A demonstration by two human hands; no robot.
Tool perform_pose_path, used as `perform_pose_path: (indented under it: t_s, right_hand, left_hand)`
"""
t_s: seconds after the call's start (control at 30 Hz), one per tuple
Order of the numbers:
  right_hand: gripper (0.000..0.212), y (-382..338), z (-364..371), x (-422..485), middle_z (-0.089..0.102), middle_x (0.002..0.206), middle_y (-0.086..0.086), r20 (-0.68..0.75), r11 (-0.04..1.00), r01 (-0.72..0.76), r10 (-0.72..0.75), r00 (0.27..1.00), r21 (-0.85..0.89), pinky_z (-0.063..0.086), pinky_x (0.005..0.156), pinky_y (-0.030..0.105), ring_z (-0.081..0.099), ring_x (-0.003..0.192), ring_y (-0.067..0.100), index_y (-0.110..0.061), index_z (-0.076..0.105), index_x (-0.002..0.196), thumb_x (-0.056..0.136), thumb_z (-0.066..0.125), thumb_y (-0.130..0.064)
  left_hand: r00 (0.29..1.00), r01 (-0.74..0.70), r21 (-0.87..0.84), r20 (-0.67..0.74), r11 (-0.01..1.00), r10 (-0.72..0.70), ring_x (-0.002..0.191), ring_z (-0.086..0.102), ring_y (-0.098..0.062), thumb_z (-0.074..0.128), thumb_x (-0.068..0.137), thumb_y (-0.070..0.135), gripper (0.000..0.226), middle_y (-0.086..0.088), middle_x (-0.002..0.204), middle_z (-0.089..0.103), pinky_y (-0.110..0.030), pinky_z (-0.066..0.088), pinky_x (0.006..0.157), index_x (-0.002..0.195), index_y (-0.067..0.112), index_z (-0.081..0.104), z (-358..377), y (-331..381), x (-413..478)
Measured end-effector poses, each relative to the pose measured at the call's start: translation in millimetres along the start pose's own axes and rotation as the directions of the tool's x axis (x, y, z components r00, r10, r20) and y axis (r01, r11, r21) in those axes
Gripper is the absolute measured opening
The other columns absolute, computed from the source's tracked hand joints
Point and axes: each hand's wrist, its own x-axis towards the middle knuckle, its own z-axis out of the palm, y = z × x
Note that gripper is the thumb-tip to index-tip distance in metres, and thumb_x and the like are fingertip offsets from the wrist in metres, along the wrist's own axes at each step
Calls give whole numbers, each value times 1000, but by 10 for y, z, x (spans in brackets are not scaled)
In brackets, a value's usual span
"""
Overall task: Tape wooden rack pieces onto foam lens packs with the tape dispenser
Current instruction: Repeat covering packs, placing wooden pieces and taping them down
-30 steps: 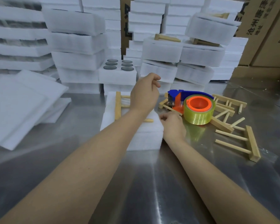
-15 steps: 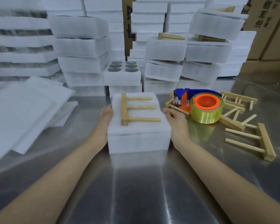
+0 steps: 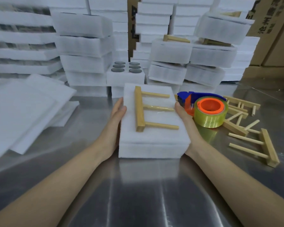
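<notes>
- Lying at the middle of the table (image 3: 138,194), a white foam pack (image 3: 154,141) is held between both hands.
- A wooden rack (image 3: 140,110) is laid flat on top of the pack, its bar towards 9 o'clock and its three pegs pointing to 3 o'clock.
- A glossy strip of clear tape is seen across the middle peg and the foam beside it.
- The left hand (image 3: 116,115) is pressed flat against the pack's 9 o'clock side, fingers straight and thumb at the top edge.
- The right hand (image 3: 184,115) is set against the 3 o'clock side with the thumb on the top edge; no curled grip is seen.
- The dispenser (image 3: 208,110), blue and orange with a yellowish roll, is stood on the table at 3 o'clock of the pack, just beside the right hand.
- Loose racks (image 3: 261,145) are scattered on the table beyond the dispenser, at 3 to 4 o'clock.
- An open pack with dark round lenses (image 3: 125,69) is found at 12 o'clock, just behind the held pack.
- Stacks of foam packs (image 3: 85,46) are piled along the back, from 10 to 1 o'clock.
- Foam sheets (image 3: 23,108) are heaped at 9 o'clock.
- Cardboard boxes (image 3: 272,38) are stood at 2 o'clock.
</notes>
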Motion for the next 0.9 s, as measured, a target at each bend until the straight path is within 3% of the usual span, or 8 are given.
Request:
perform_pose_path:
  t_s: [0.1,0.2,0.37,0.5,0.7,0.77,0.83,0.9]
  right_hand:
    - [42,-40,36,-28,57,135,14,25,996,71,-70,997,-45,42,106,51,56,123,32,-13,46,140,100,47,-26]
    - [43,-46,58,-40,55,137,14,27,997,59,-58,998,-46,36,110,53,53,126,32,-14,43,142,101,44,-25]
    - [40,-83,96,-78,68,117,13,-48,1000,-30,30,998,9,53,92,46,67,106,30,-13,63,122,90,62,-37]
    - [32,-117,86,-81,74,96,6,-18,995,-69,68,998,-65,58,64,32,73,83,22,-15,64,115,90,63,-36]
    - [54,-75,84,-43,68,120,7,-71,997,-80,81,994,24,53,88,40,66,108,25,-21,56,133,89,60,-51]
    - [47,-52,72,-20,71,113,4,-51,988,-154,153,987,-19,56,82,35,69,101,20,-27,68,118,89,53,-60]
    - [47,-19,81,-34,76,97,0,23,981,-183,185,982,-65,57,62,27,73,86,15,-30,80,86,89,48,-64]
    - [42,27,75,-40,76,93,-1,19,984,-159,161,987,-81,55,55,25,73,81,14,-29,79,83,83,55,-63]
  left_hand:
    - [977,190,-82,-79,978,-196,113,63,-21,52,91,49,53,-5,129,62,-43,50,96,137,24,45,68,36,-41]
    - [978,209,-125,50,970,-204,96,71,-16,49,84,58,48,-1,107,73,-28,58,66,115,24,64,72,74,-75]
    - [982,188,-132,12,973,-188,91,72,-14,54,77,59,53,1,103,74,-23,56,58,117,24,63,68,78,-86]
    - [979,203,-147,20,968,-202,88,72,-15,55,76,59,52,0,101,75,-23,56,57,112,23,65,71,77,-87]
    - [951,309,-87,31,947,-307,89,72,-13,28,69,84,75,3,101,75,-24,56,56,102,33,72,65,106,-83]
    - [947,319,-87,9,944,-320,95,71,-15,27,73,85,77,2,106,74,-27,58,63,112,32,67,31,99,-70]
    - [959,277,-102,-23,955,-281,101,69,-17,33,79,81,72,1,112,72,-32,56,74,118,30,66,2,96,-82]
    - [968,235,-121,-62,964,-244,95,71,-15,36,83,76,63,2,106,74,-28,57,68,107,30,72,-29,77,-87]
